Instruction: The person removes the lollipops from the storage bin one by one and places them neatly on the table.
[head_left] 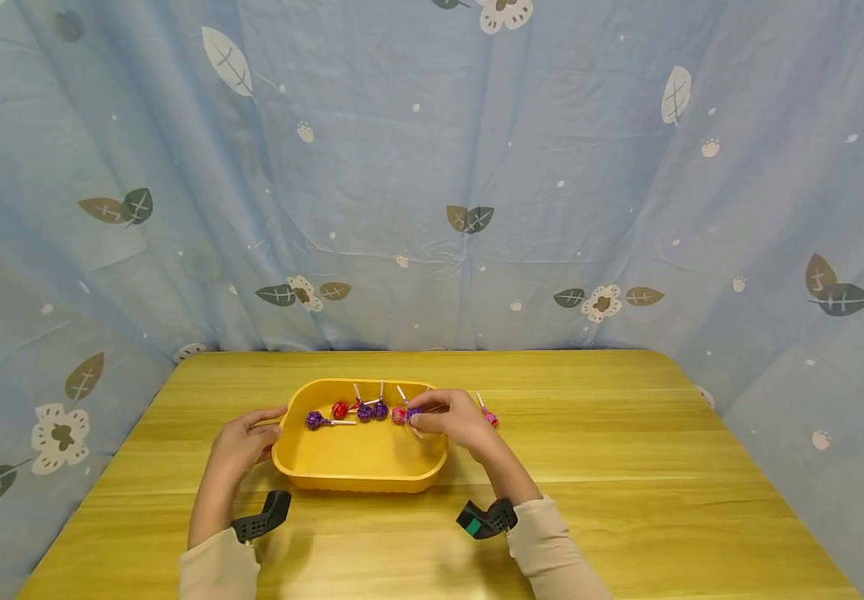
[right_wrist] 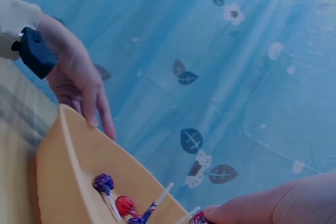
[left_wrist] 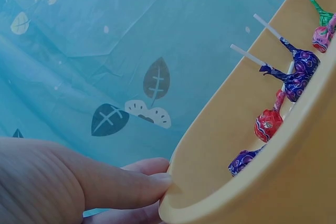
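Observation:
My left hand point(head_left: 240, 443) grips the left end of a yellow plastic basket point(head_left: 360, 483), thumb and fingers at its rim. Over the basket's right end, my right hand point(head_left: 460, 419) pinches a purple-wrapped lollipop point(head_left: 414, 414) between thumb and fingers. Right beside it is a pink lollipop point(head_left: 399, 416) in the basket. Farther left inside lie a red lollipop point(head_left: 339, 410) and several purple ones, among them a purple lollipop point(head_left: 315, 420) nearest my left hand. In the right wrist view, the held lollipop point(right_wrist: 199, 217) is mostly cut off by the frame's bottom.
Behind my right hand, a pink lollipop point(head_left: 490, 417) lies on the wooden table point(head_left: 611, 467), outside the basket. A blue patterned curtain point(head_left: 402, 167) hangs along the table's back edge. Each wrist wears a black camera mount point(head_left: 487, 518).

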Available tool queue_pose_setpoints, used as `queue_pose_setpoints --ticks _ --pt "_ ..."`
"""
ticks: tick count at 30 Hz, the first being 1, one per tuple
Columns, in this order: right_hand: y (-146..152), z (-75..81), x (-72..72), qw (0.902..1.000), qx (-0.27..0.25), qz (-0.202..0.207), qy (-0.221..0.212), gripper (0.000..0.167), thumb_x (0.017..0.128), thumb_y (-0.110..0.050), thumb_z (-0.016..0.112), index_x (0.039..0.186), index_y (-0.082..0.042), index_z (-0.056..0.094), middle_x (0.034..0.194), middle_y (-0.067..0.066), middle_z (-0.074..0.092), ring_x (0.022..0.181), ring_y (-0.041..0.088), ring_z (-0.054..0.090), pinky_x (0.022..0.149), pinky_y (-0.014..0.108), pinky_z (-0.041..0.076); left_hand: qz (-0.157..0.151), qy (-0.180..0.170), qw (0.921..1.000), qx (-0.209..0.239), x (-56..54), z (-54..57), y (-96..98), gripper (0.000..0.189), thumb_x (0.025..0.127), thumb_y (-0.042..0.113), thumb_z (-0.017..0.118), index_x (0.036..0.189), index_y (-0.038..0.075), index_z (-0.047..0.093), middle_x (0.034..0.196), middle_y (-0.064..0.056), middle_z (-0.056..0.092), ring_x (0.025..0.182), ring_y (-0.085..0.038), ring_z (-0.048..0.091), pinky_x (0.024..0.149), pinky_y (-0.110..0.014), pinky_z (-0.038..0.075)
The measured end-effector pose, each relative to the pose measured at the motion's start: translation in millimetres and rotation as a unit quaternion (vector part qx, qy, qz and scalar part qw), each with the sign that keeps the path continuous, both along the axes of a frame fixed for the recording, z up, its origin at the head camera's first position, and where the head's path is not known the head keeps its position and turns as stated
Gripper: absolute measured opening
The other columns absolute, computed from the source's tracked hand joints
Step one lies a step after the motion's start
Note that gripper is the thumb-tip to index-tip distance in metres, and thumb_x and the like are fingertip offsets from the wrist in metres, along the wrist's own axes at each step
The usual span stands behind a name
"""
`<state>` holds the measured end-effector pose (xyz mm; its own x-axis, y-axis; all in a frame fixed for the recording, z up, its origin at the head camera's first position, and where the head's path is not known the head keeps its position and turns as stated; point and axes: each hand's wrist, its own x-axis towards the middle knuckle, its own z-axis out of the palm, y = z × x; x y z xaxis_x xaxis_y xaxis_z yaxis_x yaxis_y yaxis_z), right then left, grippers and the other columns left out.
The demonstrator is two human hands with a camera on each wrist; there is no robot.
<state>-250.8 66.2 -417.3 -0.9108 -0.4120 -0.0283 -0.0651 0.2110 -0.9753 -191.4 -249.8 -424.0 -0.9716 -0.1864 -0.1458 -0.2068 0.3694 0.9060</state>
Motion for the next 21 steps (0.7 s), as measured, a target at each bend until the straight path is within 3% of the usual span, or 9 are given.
queue_pose_setpoints --ticks 3,8,12,15,18,21 --pt "6 -0.1 -0.9 0.9999 -0.012 -0.005 -0.005 0.029 0.088 -0.008 0.070 0.114 0.005 0.067 0.097 0.009 0.067 0.086 0.022 0.064 0.084 0.046 0.054 0.002 0.000 1.0000 0.000 0.3 0.1 0.1 0.040 0.098 0.008 0.054 0.136 -0.004 0.052 0.123 -0.028 0.059 0.103 -0.033 0.063 0.074 -0.031 0.056" --pt "18 -1.3 -2.7 0.9993 -0.030 -0.018 -0.013 0.031 0.090 -0.009 0.069 0.116 0.005 0.066 0.101 0.012 0.067 0.092 0.028 0.066 0.085 0.046 0.053 0.003 0.000 1.0000 0.001 0.4 -0.1 0.4 0.040 0.098 0.008 0.054 0.136 -0.004 0.052 0.123 -0.028 0.059 0.105 -0.034 0.062 0.074 -0.031 0.056" --pt "27 -0.8 -4.8 0.9990 -0.014 -0.042 -0.008 0.031 0.089 -0.013 0.070 0.116 0.002 0.067 0.097 0.010 0.069 0.089 0.032 0.066 0.065 0.034 0.050 0.003 0.000 1.0000 0.000 0.5 -0.8 0.5 0.040 0.098 0.009 0.054 0.136 -0.004 0.052 0.124 -0.028 0.059 0.105 -0.034 0.062 0.074 -0.032 0.056" --pt "33 0.4 -6.1 0.9983 -0.012 -0.057 -0.010 0.031 0.089 -0.012 0.070 0.116 0.002 0.068 0.096 0.009 0.070 0.090 0.034 0.066 0.061 0.033 0.043 0.002 0.002 1.0000 -0.002 0.1 -1.1 0.3 0.040 0.098 0.009 0.054 0.136 -0.004 0.052 0.124 -0.028 0.059 0.105 -0.034 0.062 0.074 -0.032 0.056" --pt "37 0.8 -7.8 0.9969 -0.038 -0.066 -0.019 0.030 0.089 -0.008 0.069 0.116 0.004 0.067 0.101 0.013 0.070 0.095 0.036 0.066 0.076 0.040 0.054 0.001 0.003 1.0000 -0.003 -0.5 -1.1 -0.6 0.040 0.098 0.010 0.055 0.136 -0.004 0.052 0.124 -0.028 0.059 0.104 -0.033 0.062 0.074 -0.032 0.056" --pt "41 -0.2 -9.7 0.9955 -0.050 -0.076 -0.024 0.029 0.089 -0.005 0.069 0.116 0.005 0.067 0.103 0.015 0.069 0.099 0.038 0.065 0.086 0.047 0.052 0.002 0.002 1.0000 -0.003 -0.5 -1.0 -1.3 0.040 0.098 0.010 0.055 0.136 -0.004 0.052 0.124 -0.028 0.059 0.104 -0.034 0.062 0.074 -0.033 0.056"
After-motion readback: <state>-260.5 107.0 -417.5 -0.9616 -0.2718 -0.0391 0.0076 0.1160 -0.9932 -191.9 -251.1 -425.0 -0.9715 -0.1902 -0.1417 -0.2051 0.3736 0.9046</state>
